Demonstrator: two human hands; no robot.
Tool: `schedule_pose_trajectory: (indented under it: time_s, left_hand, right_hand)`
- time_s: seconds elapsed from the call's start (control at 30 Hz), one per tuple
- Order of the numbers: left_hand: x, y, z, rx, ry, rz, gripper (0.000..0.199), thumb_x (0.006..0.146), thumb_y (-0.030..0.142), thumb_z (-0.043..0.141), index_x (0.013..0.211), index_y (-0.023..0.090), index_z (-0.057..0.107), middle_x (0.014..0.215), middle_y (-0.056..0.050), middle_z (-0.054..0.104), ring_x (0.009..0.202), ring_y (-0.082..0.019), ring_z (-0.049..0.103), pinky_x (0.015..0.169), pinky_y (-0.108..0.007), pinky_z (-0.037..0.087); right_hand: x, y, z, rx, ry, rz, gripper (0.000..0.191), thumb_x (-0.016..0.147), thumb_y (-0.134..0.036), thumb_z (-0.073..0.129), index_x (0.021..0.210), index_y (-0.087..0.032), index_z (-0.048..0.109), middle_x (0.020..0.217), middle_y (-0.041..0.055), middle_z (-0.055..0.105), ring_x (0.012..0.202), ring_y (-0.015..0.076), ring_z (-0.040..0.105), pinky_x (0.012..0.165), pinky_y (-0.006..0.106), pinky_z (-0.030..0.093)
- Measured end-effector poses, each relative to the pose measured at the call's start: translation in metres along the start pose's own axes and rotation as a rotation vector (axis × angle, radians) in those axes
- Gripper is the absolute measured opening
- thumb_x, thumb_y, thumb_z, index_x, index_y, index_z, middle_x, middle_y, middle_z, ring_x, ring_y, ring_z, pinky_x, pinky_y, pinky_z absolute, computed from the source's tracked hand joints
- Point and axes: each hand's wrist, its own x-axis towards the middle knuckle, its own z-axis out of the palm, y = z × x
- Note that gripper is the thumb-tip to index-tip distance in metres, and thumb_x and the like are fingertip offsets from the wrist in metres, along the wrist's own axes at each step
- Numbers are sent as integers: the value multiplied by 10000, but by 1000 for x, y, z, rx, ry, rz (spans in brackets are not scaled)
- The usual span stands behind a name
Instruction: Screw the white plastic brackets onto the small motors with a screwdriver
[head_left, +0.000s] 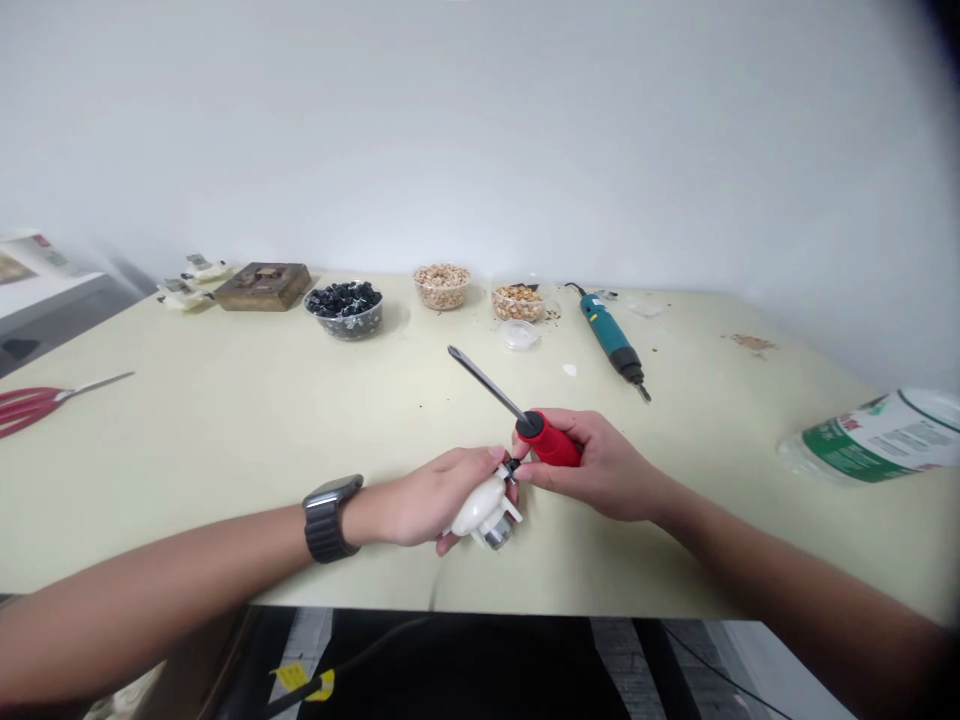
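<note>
My left hand (439,497) is closed around a white plastic part (480,506) with a metallic cylinder at its lower end, held just above the front of the table. At the part's upper end sits a small black piece (511,467), which the fingertips of both hands touch. My right hand (600,465) grips a screwdriver (553,440) by its red handle. Its shaft points up and to the left, away from the white part. The palm side of my left fingers is mostly hidden.
A teal electric screwdriver (611,335) lies at the back right. Along the back stand a bowl of black pieces (345,308), two tubs of small fasteners (442,287) and a brown block (264,287). Red-handled pliers (45,405) lie left; a labelled jar (877,437) lies right.
</note>
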Motion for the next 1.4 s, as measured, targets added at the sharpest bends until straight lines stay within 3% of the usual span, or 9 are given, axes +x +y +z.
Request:
schedule_pose_trajectory:
  time_s: [0.27, 0.43, 0.7, 0.9, 1.17, 1.4]
  left_hand:
    - [-6, 3, 1, 107, 7, 71, 512, 1097, 484, 242, 1060, 139, 618, 837, -53, 620, 475, -71, 473, 414, -143, 406]
    - [-4, 3, -1, 27, -62, 33, 385, 1058, 380, 308, 1058, 144, 613, 844, -52, 626, 446, -66, 471, 380, -137, 382]
    - [0, 0, -3, -167, -178, -33, 382, 1014, 433, 358, 1080, 149, 604, 1028, -113, 692, 359, -57, 428, 296, -175, 310]
    - [1, 2, -2, -223, -199, -12, 357, 985, 416, 404, 1014, 137, 626, 994, -115, 694, 346, -64, 439, 289, -184, 287]
    - [4, -6, -4, -397, -276, -18, 330, 991, 342, 351, 1006, 145, 616, 987, -107, 704, 327, -76, 445, 262, -187, 273]
    - [5, -7, -4, -378, -269, 1, 333, 978, 338, 361, 996, 129, 620, 974, -107, 699, 328, -76, 449, 260, -184, 282]
  right_hand:
    - [0, 1, -1, 53, -50, -8, 209, 917, -341, 788, 1009, -176, 699, 949, 38, 721, 886, 159, 686, 846, 283, 567]
    - [0, 4, -2, 129, -77, 11, 231, 898, -339, 810, 998, -170, 688, 945, 46, 713, 882, 163, 693, 847, 302, 589]
    - [0, 7, -6, 255, -124, 14, 252, 881, -330, 832, 982, -159, 677, 936, 51, 726, 874, 169, 715, 830, 304, 588]
    - [0, 7, -6, 277, -158, 11, 210, 907, -289, 810, 1009, -154, 685, 960, 56, 736, 886, 166, 729, 849, 304, 594]
    - [-3, 7, -4, 241, -91, 17, 211, 860, -249, 846, 984, -167, 697, 924, 24, 727, 865, 138, 703, 832, 257, 568]
    - [-2, 6, 1, 210, -41, 10, 229, 848, -277, 854, 978, -165, 702, 917, 37, 728, 845, 154, 701, 810, 270, 578]
